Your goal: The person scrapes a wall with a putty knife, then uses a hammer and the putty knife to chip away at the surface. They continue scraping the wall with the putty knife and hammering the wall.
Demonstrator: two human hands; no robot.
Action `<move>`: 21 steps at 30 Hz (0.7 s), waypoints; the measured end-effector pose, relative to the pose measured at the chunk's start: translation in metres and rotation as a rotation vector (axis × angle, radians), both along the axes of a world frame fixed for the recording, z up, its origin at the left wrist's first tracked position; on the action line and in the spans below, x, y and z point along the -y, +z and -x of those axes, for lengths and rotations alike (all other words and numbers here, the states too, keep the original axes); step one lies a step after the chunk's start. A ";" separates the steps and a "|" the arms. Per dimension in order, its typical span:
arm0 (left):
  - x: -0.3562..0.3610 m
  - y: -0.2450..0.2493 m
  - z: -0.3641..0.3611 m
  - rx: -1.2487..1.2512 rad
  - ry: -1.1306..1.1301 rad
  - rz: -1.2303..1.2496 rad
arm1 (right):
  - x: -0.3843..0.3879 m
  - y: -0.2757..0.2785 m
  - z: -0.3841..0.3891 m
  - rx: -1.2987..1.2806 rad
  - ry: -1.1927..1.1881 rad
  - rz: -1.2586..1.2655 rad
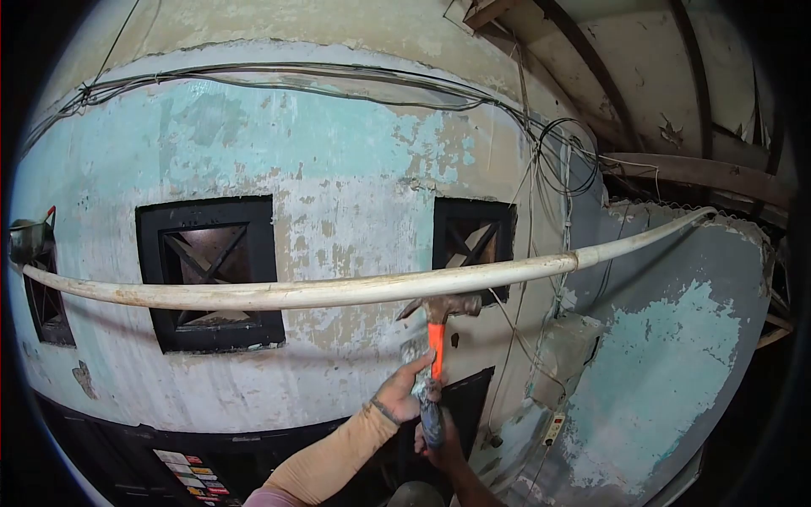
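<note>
A claw hammer point(437, 338) with an orange shaft and a dark grip stands nearly upright, its rusty head overlapping the underside of the long pale pipe point(355, 291) in this view. My right hand point(445, 445) is closed round the lower grip. Close beside the shaft is my left hand point(400, 395), its thumb pointing up along it and its fingers curled. Something greyish shows at that hand, against the hammer; I cannot tell what it is. Behind both hands rises the wall point(338, 372) with peeling turquoise and white paint.
Black-framed openings point(150, 245) sit in the wall behind the pipe. Bundled cables point(279, 74) run along above, with a coil point(568, 152) at the corner. To the right are a grey box point(564, 355) and a power socket point(553, 428). A dark pot point(30, 241) is at far left.
</note>
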State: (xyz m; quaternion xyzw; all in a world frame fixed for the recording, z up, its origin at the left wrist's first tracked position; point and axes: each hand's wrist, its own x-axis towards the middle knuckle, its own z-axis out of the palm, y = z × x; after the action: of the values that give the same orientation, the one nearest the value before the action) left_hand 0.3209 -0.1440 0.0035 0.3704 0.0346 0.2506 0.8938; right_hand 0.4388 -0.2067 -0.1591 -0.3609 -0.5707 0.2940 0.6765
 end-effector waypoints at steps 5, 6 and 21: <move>-0.040 0.052 0.033 -0.066 0.247 -0.316 | -0.037 0.078 -0.060 0.371 -0.504 -0.143; -0.043 0.059 0.048 -0.104 0.310 -0.370 | -0.040 0.103 -0.076 0.423 -0.570 -0.144; -0.064 0.093 0.143 -0.528 1.013 -1.372 | -0.065 0.323 -0.058 0.769 -0.782 -0.152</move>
State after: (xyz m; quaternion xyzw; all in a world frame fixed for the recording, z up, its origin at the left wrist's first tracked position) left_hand 0.1783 -0.0800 0.0969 0.8096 0.2414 0.4875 0.2205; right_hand 0.4964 -0.1413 0.1643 -0.5774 -0.6196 -0.1741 0.5024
